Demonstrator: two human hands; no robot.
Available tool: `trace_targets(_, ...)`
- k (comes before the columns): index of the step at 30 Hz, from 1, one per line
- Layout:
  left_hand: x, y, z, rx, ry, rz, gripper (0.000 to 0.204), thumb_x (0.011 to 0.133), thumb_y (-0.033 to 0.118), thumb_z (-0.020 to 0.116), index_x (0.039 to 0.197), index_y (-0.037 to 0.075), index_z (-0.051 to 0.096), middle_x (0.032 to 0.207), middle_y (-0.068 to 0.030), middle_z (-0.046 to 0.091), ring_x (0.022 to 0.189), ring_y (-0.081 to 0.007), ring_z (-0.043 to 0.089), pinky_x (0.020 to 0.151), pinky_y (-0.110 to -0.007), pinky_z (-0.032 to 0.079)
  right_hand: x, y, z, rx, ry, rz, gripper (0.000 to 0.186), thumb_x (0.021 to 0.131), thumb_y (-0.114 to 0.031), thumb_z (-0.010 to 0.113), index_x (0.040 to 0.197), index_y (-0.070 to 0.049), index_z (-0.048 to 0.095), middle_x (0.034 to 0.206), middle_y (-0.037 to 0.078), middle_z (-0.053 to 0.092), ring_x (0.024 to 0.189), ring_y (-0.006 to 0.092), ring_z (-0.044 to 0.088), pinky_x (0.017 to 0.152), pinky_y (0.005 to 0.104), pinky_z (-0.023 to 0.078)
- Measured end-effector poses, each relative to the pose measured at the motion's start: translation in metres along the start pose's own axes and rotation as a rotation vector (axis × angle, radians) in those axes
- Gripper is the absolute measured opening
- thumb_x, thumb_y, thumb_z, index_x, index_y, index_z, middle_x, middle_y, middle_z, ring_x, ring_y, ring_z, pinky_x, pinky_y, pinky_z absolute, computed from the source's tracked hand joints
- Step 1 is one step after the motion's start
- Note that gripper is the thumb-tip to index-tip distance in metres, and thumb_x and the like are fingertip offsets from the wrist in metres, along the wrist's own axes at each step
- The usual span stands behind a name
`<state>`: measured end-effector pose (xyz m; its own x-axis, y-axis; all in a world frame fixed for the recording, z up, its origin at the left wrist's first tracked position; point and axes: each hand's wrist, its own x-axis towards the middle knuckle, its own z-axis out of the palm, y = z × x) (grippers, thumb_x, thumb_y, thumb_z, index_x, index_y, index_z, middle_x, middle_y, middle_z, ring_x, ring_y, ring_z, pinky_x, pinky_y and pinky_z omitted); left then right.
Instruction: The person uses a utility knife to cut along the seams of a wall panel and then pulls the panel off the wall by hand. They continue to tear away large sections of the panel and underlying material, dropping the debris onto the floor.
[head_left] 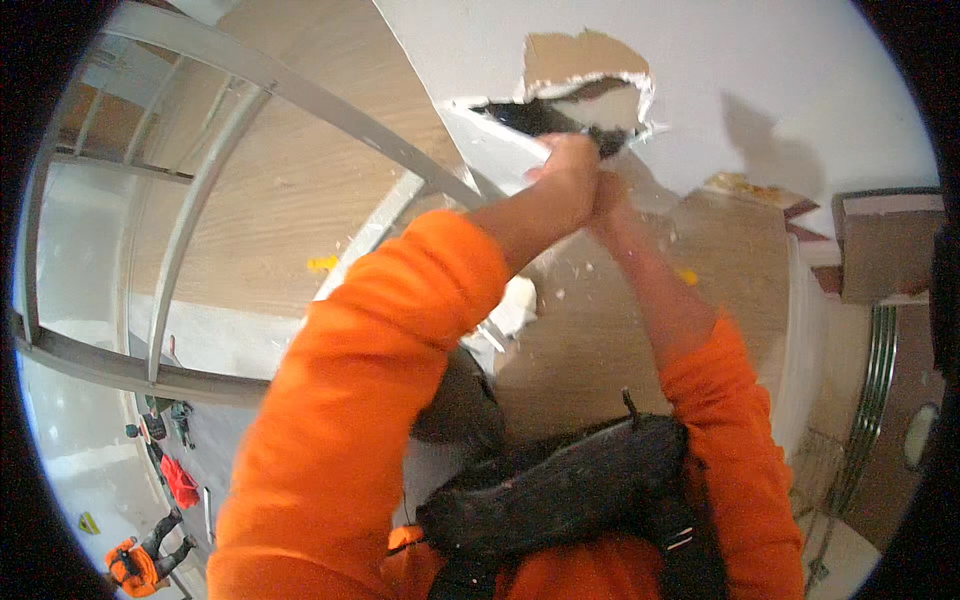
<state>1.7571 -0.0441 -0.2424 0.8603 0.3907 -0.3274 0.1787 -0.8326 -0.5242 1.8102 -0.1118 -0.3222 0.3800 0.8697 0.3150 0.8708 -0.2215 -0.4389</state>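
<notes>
My left hand (569, 168) and my right hand (610, 197) are together, fingers closed, just below a ragged hole (530, 117) in the white board wall (760, 70). The left one lies over the right; what they grip is hidden and blurred. A flap of torn brown backing (575, 52) borders the hole's upper side, with dark space inside. Below my hands, white broken pieces (515, 300) lie on a wood-grained surface (640, 360). A black bag (555, 480) is strapped at my waist, between my orange-sleeved forearms.
A pale metal frame (208, 210) spans the left side. At lower left, a person in orange (135, 568) is near tools (180, 425) and a red item (180, 483). Brown boards (880, 255) and bright metal bars (875, 380) are at the right.
</notes>
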Motion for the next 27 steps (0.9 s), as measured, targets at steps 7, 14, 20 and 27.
trace_targets(7,-0.057,-0.010,0.001,-0.095,0.152,0.010,0.016,0.079,0.014,0.068,0.092,0.008,0.075,0.087,-0.0091,0.073,0.079,-0.0250,0.071,0.065,-0.045,0.053,-0.028,-0.034,-0.011,-0.068,-0.110,-0.027,0.028,0.082,-0.035,0.064,0.083,-0.007,0.069,0.078,0.016,0.069,0.077,0.0364,0.068,0.066,0.0464,0.053)
trace_targets(14,-0.144,-0.031,0.015,-0.115,0.148,0.245,0.007,0.077,0.009,0.065,0.075,0.008,0.072,0.073,-0.0105,0.070,0.068,-0.0253,0.070,0.059,-0.041,0.054,-0.067,-0.073,-0.013,-0.021,-0.363,-0.133,0.023,0.085,-0.016,0.054,0.072,-0.001,0.067,0.070,0.019,0.067,0.069,0.0368,0.068,0.064,0.0493,0.053)
trace_targets(20,-0.181,-0.005,0.072,-0.336,-0.050,0.462,0.010,0.076,0.011,0.066,0.076,0.003,0.071,0.077,-0.0150,0.070,0.074,-0.0303,0.071,0.064,-0.042,0.056,-0.137,-0.081,0.021,-0.147,-0.683,-0.342,0.024,0.085,-0.019,0.056,0.081,0.000,0.070,0.080,0.020,0.069,0.070,0.0376,0.068,0.065,0.0481,0.054)
trace_targets(27,-0.108,-0.017,0.088,-0.347,-0.150,0.405,0.030,0.077,0.020,0.069,0.105,0.009,0.067,0.094,-0.0181,0.069,0.090,-0.0335,0.068,0.076,-0.046,0.054,-0.068,-0.035,0.001,0.106,-0.840,-0.239,0.036,0.086,-0.028,0.064,0.110,-0.001,0.065,0.108,0.022,0.066,0.102,0.0391,0.063,0.084,0.0447,0.051)
